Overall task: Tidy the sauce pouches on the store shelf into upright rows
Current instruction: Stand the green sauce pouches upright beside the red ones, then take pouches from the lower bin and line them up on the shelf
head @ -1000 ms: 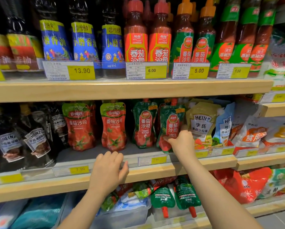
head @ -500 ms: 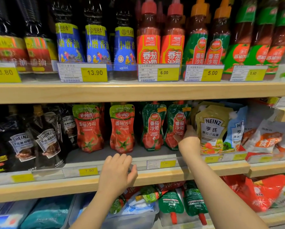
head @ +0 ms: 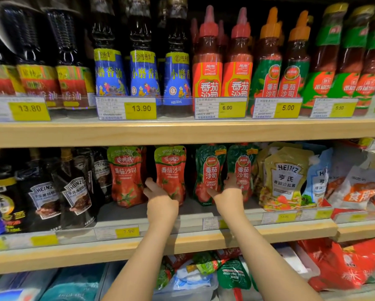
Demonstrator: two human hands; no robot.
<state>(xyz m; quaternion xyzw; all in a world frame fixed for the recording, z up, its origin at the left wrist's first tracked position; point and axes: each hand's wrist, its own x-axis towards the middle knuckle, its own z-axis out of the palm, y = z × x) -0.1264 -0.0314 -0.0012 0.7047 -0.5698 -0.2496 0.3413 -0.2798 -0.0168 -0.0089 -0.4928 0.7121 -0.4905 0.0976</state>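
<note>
Pouches stand upright mid-shelf: left hand [head: 160, 200] spread wide against a red ketchup pouch [head: 171, 172], right hand [head: 230, 195] open on a green pouch [head: 243, 170]. Bare wooden shelf [head: 138, 213] lies before them. Lower-shelf pouches [head: 232, 272] are blurred, partly hidden by arms.

The left hand [head: 160, 203] has been raised from the middle shelf's front edge [head: 204, 242], where it rested a second ago, and is now placed against the lower part of the second red ketchup pouch [head: 171, 172], fingers spread. The right hand [head: 228, 195] has been shifted down and left from the Heinz pouch [head: 287, 179] side, and is now set at the bases of the two green ketchup pouches [head: 210, 173]. The view has been brought closer and tilted up.
</note>
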